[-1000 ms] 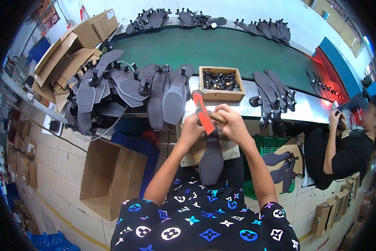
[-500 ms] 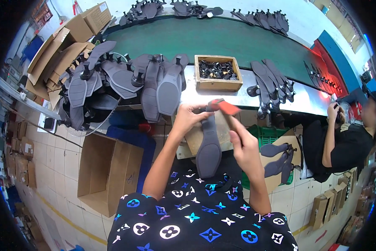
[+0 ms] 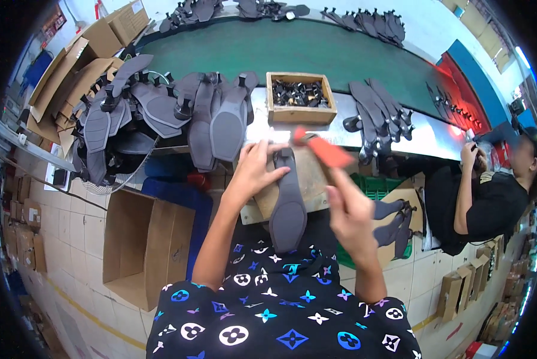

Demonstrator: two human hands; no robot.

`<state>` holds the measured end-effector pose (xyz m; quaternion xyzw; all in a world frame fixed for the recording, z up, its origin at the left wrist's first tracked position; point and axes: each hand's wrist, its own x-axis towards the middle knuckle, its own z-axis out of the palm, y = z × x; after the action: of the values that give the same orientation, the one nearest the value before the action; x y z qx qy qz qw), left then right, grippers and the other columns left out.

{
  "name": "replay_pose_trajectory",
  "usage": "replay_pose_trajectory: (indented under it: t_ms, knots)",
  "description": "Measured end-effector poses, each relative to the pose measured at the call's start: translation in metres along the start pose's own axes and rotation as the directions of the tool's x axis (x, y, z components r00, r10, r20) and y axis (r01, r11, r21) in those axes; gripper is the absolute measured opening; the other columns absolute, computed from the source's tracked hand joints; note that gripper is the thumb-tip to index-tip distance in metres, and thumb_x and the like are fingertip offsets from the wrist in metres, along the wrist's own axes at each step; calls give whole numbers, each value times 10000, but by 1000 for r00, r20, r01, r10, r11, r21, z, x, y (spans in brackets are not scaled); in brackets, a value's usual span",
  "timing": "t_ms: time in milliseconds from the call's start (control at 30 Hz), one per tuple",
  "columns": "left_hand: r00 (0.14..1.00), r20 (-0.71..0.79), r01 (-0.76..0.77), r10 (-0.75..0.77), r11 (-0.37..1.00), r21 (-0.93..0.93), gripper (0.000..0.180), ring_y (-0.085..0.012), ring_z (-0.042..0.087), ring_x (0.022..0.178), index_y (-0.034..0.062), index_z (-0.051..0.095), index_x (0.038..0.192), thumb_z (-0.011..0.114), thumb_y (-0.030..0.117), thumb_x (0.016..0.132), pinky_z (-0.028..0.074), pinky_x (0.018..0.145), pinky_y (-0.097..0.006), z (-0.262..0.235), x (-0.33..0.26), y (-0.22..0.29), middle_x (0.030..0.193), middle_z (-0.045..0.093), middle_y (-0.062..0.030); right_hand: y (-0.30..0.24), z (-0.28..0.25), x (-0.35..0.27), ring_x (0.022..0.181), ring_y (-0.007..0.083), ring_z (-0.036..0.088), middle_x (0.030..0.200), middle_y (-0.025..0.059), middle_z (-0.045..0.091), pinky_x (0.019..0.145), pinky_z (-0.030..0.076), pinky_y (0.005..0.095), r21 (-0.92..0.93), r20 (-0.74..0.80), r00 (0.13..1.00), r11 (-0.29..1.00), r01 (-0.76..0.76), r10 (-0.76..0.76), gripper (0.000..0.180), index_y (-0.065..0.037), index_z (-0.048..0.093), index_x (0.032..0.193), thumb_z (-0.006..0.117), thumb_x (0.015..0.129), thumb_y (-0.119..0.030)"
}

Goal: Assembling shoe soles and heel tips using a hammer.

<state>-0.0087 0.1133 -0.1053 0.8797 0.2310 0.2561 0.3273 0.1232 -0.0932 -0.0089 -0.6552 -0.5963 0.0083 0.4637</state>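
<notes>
We pin the dark sole (image 3: 287,203) flat mid-tabletop (image 3: 316,176), left hand (image 3: 253,170) fingers spread at its far end, right hand (image 3: 349,212) pinching a blurred red tool (image 3: 325,151); looks light, stiff, grippy.

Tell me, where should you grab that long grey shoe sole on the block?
Probably at its narrow heel end, from the left. The grey sole lies lengthwise with its wide toe toward the person's lap, and the left hand already presses its slim upper part, easy for fingers to wrap. The right hand holds an orange-handled tool.
</notes>
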Motion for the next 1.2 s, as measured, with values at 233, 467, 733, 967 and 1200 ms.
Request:
replay_pose_trajectory:
  t_ms: [233,467,733,967,1200]
  knots:
    - [988,-89,-96,125,956,278,362,-305,574,1135,45,692,1068,734,319,834,325,1101,-429,-5,5,15,1300,641,-93,20,29,-9,911,343,713,1033,244,675,746,544,421,57,43,996,995,-87,84,402,57,511,1338,581,948,-8]
    - [990,142,48,-3,948,-316,224,-233,652,778,-9,707,945,674,207,898,490,715,-313,-28,-22,51,888,699,-106,9,1,15,845,299,707,997,219,686,730,543,356,85,-100,994,996,-38,47,381,31,568,1323,608,949,-25]
    - [847,511,523,-145,394,-756,252,-71,611,814,-39,671,939,588,190,1004,478,729,-240,-66,-78,148,922,732,-75,44,39,16,959,312,663,1090,140,688,822,515,404,-155,295,932,951,266,-212,372,-90,652,1263,680,894,-120]
    - [832,553,500,53,360,-788,311,-138,585,1006,-20,645,1093,509,256,1049,447,907,-288,-67,-89,150,1044,632,-81,-18,22,1,1165,329,579,1102,189,644,1017,448,451,909,390,908,219,-354,-155,546,39,593,1182,620,964,-461]
    - [809,577,551,116,192,-812,328,-170,593,1072,-26,609,1185,496,255,1060,456,964,-299,-61,-93,156,1098,629,-90,-21,10,-4,794,134,645,1177,180,612,661,556,233,823,567,811,139,-551,-144,517,37,615,1124,597,979,-459]
